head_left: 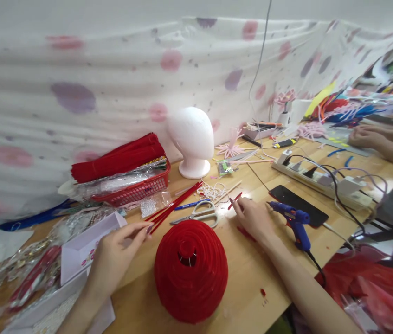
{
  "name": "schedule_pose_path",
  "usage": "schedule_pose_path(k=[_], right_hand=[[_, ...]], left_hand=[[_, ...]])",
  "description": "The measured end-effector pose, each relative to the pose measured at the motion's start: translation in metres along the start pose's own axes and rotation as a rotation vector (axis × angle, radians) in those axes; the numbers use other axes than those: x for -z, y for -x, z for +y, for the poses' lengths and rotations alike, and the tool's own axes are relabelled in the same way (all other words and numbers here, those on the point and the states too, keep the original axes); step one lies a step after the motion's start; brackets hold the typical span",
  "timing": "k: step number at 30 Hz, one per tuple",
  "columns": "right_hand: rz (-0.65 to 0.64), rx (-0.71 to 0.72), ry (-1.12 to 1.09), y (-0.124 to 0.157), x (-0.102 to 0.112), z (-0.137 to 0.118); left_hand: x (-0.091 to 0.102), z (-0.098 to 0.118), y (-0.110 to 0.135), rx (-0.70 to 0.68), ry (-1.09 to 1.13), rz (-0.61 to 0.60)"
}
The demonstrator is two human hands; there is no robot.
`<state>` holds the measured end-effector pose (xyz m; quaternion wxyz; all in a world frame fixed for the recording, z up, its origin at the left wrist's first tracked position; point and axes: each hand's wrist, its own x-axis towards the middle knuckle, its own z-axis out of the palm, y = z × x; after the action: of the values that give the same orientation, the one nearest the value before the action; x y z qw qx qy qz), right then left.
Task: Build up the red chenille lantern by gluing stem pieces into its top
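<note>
My left hand is closed in a pinch at the lower ends of several long red pipe cleaners on the table. My right hand rests on the wood, its fingertips closed on a short piece of red pipe cleaner. Between my hands stands a round red lantern-like form, wrapped in fuzzy red rows, with a hole and wires at its top. Scissors with pale handles lie just behind it, beside a blue pen. Another short red piece lies under my right wrist.
A blue glue gun, a black phone and a power strip with cords are at right. A white foam head and red basket stand behind. White boxes sit left. Another person's hands are far right.
</note>
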<state>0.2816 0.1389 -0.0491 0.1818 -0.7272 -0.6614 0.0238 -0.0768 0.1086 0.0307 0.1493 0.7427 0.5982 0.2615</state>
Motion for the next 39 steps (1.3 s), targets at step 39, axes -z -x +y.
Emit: schedule_pose_path(k=[39], right_hand=[[0.216,0.189,-0.258,0.012,0.005,0.002]], left_hand=[[-0.016,0.008,-0.083,0.178,0.032,-0.386]])
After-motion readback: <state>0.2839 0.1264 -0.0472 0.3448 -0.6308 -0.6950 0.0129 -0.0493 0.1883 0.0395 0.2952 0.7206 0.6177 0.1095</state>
